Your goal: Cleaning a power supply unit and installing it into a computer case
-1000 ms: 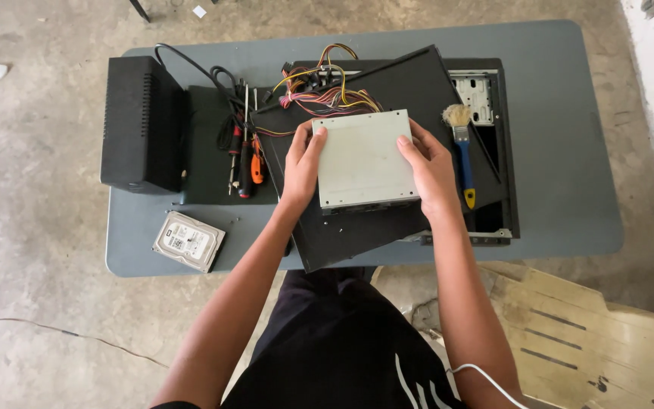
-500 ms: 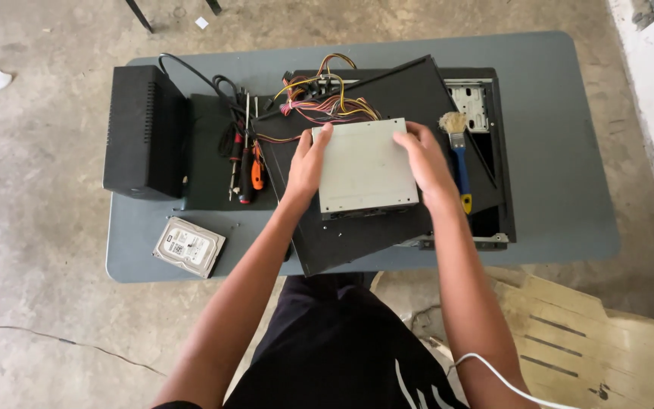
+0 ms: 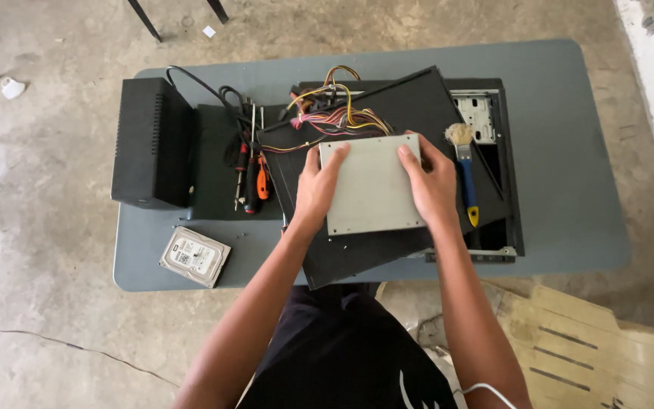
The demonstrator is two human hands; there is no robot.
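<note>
Here one grey metal box [image 3: 372,185], a computer power supply with a bundle of coloured wires [image 3: 334,113] running from its far end, sits between the two hands, lying flat on a black side panel [image 3: 387,113] that rests tilted across an open computer case [image 3: 505,182]. The left hand [image 3: 316,189] clasps the box's left edge, its fingers [image 3: 334,155] curled over the top far corner and the thumb on the near side of that edge; the right hand [image 3: 433,185] clasps the right edge in the same way, fingers [image 3: 410,148] spread on the top face near the far right corner. Both hands are closed on the box, one to each side, so it lies squarely between the palms. Just to the right of the right hand lies one paintbrush [image 3: 465,170] with a blue and yellow handle, resting on the panel. To the left of the left hand a few screwdrivers [image 3: 255,178] with orange and black handles lie side by side; the exact number is hard to tell. Further left stands one black box-shaped unit [image 3: 151,144] with a black cable [image 3: 213,91] looping from it. One bare hard drive [image 3: 194,256] lies near the front left edge of the single grey table [image 3: 569,151], well apart from the hands.
</note>
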